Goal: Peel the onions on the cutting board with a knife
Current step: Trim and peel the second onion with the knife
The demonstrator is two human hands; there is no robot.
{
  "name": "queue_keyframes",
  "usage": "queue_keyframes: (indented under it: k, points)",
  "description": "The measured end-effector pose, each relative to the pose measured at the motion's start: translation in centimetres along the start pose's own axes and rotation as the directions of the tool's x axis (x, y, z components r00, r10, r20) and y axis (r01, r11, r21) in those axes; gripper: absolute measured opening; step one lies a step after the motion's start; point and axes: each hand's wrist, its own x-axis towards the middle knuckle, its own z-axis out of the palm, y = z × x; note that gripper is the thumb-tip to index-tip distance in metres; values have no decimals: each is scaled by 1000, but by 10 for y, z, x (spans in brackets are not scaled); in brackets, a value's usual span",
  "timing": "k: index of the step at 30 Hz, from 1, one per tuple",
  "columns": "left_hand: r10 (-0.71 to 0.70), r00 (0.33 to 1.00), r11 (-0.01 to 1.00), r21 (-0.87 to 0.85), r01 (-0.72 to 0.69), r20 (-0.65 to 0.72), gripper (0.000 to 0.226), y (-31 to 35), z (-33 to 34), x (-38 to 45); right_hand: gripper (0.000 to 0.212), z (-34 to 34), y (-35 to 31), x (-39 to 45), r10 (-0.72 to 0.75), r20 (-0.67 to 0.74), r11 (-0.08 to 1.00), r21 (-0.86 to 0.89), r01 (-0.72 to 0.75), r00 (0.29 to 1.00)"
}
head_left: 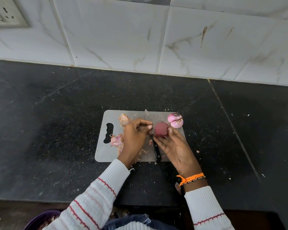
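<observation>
While the right hand (175, 146) holds the dark red onion (161, 129) between thumb and fingertips, that onion sits above the middle of the grey cutting board (110, 118), at the far end of the hand and just right of the left hand (136, 135). The thumb lies against the lower left side of the onion and a fingertip touches its right side; the palm faces up and left. The left hand has its fingers curled, with the fingertips drawn together close to the left side of the onion; whether they pinch a strip of skin cannot be told. A knife (156, 151) lies on the board between the two hands, its black handle pointing toward the person and its blade tip (146, 113) showing beyond the left hand at the far edge of the board. Neither hand grips the knife. A second onion (175, 120), pale pink and still partly skinned, rests on the far right corner of the board, just beyond the held onion and apart from it. Loose onion skins (117, 141) lie on the left part of the board, near its handle slot (108, 132). The board rests on a dark speckled tabletop (48, 122). An orange thread band (190, 178) circles the right wrist.
</observation>
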Motion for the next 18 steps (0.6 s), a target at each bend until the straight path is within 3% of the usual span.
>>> queue_keyframes:
  k: [5, 8, 13, 16, 18]
  points:
    - [148, 973, 984, 71, -163, 179, 25, 9, -4, -2, 32, 3, 1, -5, -77, 19, 982, -169, 80, 997]
    - [126, 960, 985, 82, -151, 250, 22, 12, -8, -1, 27, 6, 2, -6, -110, 23, 973, -204, 113, 994]
    - [101, 970, 993, 44, -114, 221, 13, 9, -17, 9, 31, 11, 11, -3, -115, -24, 971, -216, 107, 993]
    - [213, 959, 954, 172, -246, 189, 4, 7, -20, 13, 40, 17, 15, -2, -119, -41, 965, -240, 106, 992]
    - [284, 942, 915, 241, -322, 179, 3, 6, -23, 15, 32, 19, 18, 0, -126, -54, 965, -240, 109, 991]
